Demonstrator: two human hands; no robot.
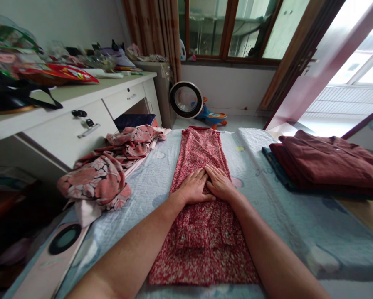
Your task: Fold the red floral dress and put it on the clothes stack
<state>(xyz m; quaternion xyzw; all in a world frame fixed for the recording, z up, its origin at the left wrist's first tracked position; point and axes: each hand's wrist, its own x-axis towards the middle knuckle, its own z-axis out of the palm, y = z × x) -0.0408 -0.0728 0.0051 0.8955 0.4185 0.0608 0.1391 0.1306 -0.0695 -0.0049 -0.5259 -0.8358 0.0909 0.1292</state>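
Note:
A red patterned garment [201, 149], folded into a long narrow strip, lies lengthwise on the light blue bed cover [142, 224]. Both my hands press flat on its middle, side by side with the fingertips meeting. My left hand [196, 187] has its fingers stretched out, and the thumb points right across the cloth. My right hand [219, 182] lies palm down next to it, fingers extended. Below the hands, a folded-over section shows near the garment's wide near end.
A crumpled pink floral cloth [102, 178] lies at the left. Folded clothes [326, 162] are stacked at the right. A white desk [111, 99] with cluttered top stands left. Beyond the bed are an open round washer door [186, 99] and a blue ride-on toy [213, 115].

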